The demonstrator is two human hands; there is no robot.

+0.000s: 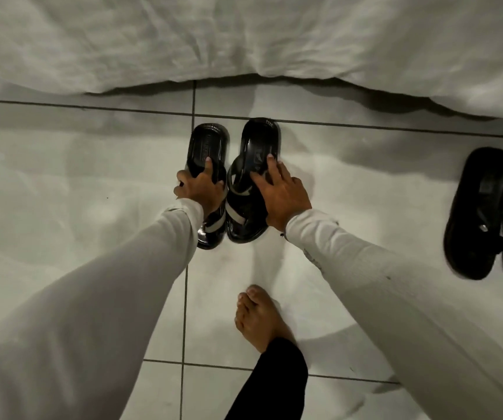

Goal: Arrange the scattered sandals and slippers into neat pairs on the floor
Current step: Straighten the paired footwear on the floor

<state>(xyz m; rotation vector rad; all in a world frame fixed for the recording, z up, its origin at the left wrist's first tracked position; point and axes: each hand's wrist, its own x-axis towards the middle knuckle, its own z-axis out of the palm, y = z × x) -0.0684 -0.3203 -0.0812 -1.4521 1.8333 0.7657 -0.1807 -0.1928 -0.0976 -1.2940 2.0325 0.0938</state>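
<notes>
L hand (201,189) grip pinches left black sandal (209,153), R hand (283,195) lies fingers spread on right black sandal (257,147). Both sit side by side on tile floor (92,177), long axes running away from person, heels twd white bedsheet (244,34). Second black pair (483,213) well apart at right edge, parallel.

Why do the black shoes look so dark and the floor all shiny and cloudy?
Head view: dim, greyish light leaves the black sandals nearly detail-less, with small glints on their glossy soles; the glossy tile floor mirrors the rumpled white sheet as cloudy patches; the wide lens bends the tile lines and stretches the sleeves; the second pair at the right edge looks soft and is partly cut off.
</notes>
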